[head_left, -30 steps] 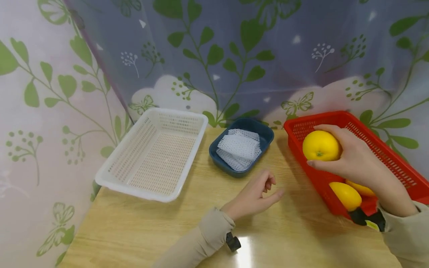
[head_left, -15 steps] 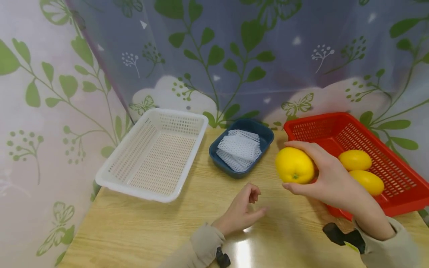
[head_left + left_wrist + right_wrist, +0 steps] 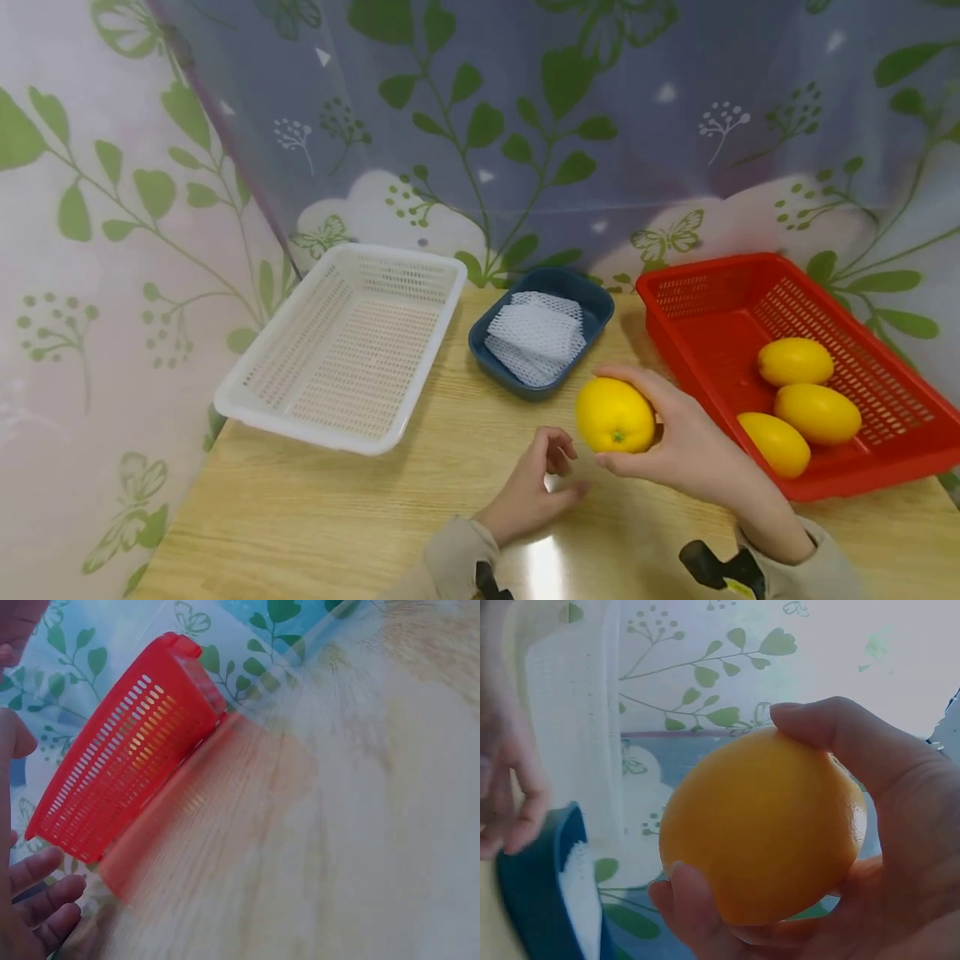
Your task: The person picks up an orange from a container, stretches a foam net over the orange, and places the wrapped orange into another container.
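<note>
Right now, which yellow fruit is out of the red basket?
The yellow fruit that the right hand grips, beside the red basket. It is the only one held; the other three yellow fruits lie inside that basket.

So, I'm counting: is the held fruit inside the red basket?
Out: the right hand holds the fruit over the table, beside the red basket.

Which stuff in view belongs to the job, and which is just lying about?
Job, probably:
yellow fruit in right hand
red basket holding three more fruits
white netting in blue tray
white basket

Just about, likely:
patterned backdrop
black wrist gear
</note>
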Demonstrator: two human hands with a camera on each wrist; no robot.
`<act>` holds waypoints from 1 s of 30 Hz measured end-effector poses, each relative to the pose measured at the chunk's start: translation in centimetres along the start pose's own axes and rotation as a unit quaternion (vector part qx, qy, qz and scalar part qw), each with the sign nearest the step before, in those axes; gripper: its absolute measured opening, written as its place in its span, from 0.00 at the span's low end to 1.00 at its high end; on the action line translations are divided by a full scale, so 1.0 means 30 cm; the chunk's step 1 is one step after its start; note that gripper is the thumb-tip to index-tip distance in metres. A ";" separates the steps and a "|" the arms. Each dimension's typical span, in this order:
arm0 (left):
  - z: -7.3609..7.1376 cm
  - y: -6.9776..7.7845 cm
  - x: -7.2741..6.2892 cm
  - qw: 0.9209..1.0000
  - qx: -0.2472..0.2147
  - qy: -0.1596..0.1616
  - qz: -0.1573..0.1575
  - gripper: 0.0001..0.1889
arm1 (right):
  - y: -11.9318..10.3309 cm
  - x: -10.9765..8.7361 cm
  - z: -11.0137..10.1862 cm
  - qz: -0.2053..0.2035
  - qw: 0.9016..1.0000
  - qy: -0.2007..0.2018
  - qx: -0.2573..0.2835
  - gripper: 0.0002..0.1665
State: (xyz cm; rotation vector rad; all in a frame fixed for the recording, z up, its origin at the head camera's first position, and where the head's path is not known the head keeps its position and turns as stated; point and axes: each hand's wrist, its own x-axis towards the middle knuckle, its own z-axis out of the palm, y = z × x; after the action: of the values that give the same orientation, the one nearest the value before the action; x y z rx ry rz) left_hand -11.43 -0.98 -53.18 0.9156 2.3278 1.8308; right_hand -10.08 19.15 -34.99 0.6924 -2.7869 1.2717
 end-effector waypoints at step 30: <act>-0.033 0.003 -0.024 0.997 -0.008 0.064 0.046 0.46 | 0.234 0.022 0.316 0.113 0.968 -0.099 0.201 0.33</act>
State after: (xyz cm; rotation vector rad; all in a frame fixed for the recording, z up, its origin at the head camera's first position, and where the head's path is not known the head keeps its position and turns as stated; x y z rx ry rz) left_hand -11.18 -2.17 -53.03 0.9448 2.3770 1.9986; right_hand -11.73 16.12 -46.28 0.5462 -2.8529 1.9501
